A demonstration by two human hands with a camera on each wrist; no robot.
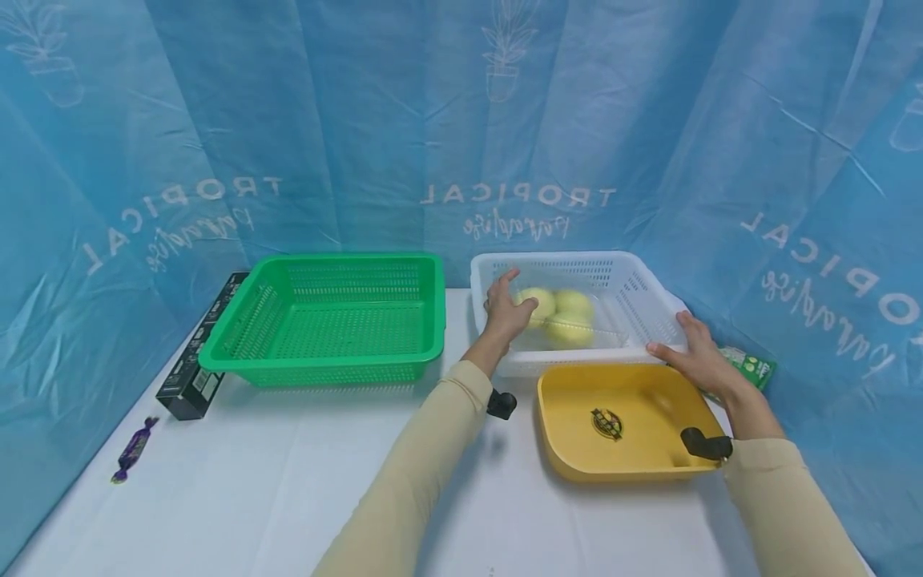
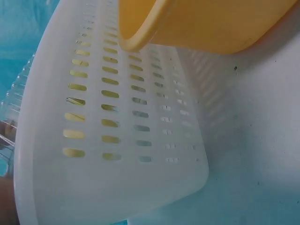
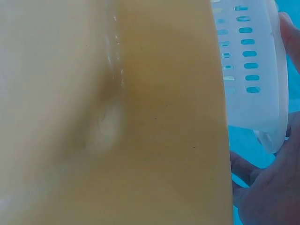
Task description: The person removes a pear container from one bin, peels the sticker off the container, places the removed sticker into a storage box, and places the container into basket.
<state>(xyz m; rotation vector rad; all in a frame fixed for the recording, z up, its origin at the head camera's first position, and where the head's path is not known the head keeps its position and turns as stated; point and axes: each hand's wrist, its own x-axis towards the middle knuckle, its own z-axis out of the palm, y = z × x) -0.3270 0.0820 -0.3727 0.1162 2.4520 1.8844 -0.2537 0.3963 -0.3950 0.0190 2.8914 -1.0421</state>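
Observation:
A white perforated basket (image 1: 577, 359) stands at the back right. Inside it is a clear plastic container (image 1: 610, 322) with several pale yellow-green round fruits (image 1: 571, 327). My left hand (image 1: 507, 315) reaches over the basket's left side and holds the container's left end, thumb toward the fruits. In the left wrist view, ridged clear plastic (image 2: 13, 101) shows beyond the basket wall, with most of that hand hidden. My right hand (image 1: 698, 353) grips the basket's front right corner, thumb on the front rim. The right wrist view shows that thumb (image 3: 291, 40) along the rim.
A yellow tub (image 1: 613, 465) with a dark round logo sits in front of the white basket, under my right wrist. Left of centre stands a green basket (image 1: 324, 373), beside a long black box (image 1: 191, 393) and a purple-wrapped candy (image 1: 135, 450). A green packet (image 1: 750, 365) lies at right.

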